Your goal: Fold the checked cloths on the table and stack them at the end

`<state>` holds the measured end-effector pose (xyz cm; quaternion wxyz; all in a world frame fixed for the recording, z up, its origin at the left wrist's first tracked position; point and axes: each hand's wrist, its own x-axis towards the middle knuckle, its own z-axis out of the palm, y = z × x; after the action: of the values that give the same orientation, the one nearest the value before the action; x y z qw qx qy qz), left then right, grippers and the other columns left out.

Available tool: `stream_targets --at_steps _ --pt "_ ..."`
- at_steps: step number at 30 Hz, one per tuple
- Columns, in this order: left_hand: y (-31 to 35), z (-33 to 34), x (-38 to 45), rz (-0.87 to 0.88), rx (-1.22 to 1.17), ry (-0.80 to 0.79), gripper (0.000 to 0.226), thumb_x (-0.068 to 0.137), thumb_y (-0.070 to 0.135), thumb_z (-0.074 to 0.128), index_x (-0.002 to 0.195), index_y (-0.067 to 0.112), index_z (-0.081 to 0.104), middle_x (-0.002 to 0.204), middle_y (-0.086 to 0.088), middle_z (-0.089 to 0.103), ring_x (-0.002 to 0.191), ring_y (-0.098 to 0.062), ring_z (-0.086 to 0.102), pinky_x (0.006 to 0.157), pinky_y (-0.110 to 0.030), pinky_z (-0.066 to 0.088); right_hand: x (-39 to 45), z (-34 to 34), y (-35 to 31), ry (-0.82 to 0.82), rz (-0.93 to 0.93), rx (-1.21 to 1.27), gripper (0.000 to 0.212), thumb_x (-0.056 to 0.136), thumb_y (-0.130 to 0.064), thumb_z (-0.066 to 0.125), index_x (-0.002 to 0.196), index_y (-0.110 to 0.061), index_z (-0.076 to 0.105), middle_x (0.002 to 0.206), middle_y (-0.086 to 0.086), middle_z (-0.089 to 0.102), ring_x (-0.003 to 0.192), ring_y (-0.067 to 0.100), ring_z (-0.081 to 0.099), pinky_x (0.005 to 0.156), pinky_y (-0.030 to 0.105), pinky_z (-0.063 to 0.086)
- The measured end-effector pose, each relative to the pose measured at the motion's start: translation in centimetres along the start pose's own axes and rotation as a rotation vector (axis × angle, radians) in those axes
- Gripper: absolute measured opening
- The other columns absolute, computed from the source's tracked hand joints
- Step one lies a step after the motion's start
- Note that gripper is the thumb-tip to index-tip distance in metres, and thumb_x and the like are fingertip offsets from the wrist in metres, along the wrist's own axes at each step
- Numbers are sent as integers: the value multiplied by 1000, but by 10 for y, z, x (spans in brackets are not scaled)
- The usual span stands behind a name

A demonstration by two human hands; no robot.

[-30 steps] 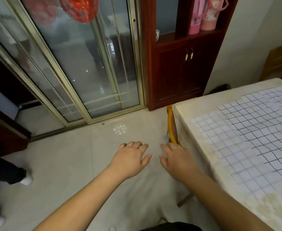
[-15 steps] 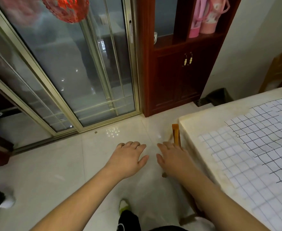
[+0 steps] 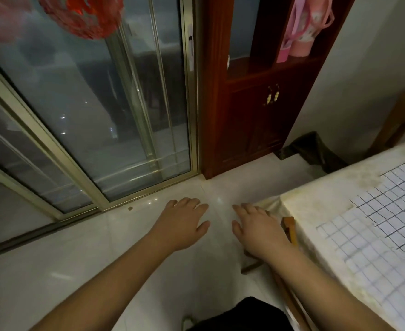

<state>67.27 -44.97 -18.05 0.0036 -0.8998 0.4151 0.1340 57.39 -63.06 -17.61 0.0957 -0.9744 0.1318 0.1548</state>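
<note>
2 bare forearms reach forward side by side over the floor (image 3: 53, 254), palms down. The left hand (image 3: 182, 222) hangs in the air with fingers straight and loosely spread, thumb angled inward, holding nothing. The right hand (image 3: 258, 226) mirrors it, fingers extended and slightly fanned, thumb toward the left hand, also holding nothing; it hovers near the table (image 3: 316, 201) corner, and whether it touches anything cannot be told.

The checked cloth (image 3: 378, 225) lies spread flat on the table at the right, well apart from the left hand and near the right forearm. It is pale fabric crossed by thin dark lines forming small squares, and its near edge looks ragged. Under it the table wears a cream cover with yellowish blotches, draped in soft folds at the corner. A wooden chair (image 3: 291, 229) of orange tone stands tucked against the table edge, just beside the right wrist.

Glossy pale tiles make up the floor. A sliding glass door (image 3: 101, 111) with brass-coloured metal frames stands ahead, beside a dark red wooden cabinet (image 3: 256, 111) with 2 small gold handles.
</note>
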Motion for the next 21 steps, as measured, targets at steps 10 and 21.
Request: stream_targets --at_steps 10,21 --pt "-20 -17 124 149 -27 -2 80 82 62 2 150 28 29 153 4 36 138 -15 33 111 -38 26 85 -18 33 -24 122 49 55 103 -45 25 154 -25 21 159 1 25 144 22 26 116 37 19" --pt "-7 -68 278 315 44 -73 55 101 46 33 151 24 28 154 4 33 139 -16 32 110 -36 28 180 -66 105 69 239 139 53 104 -38 30 154 -24 20 160 2 25 144 23 27 116 38 21"
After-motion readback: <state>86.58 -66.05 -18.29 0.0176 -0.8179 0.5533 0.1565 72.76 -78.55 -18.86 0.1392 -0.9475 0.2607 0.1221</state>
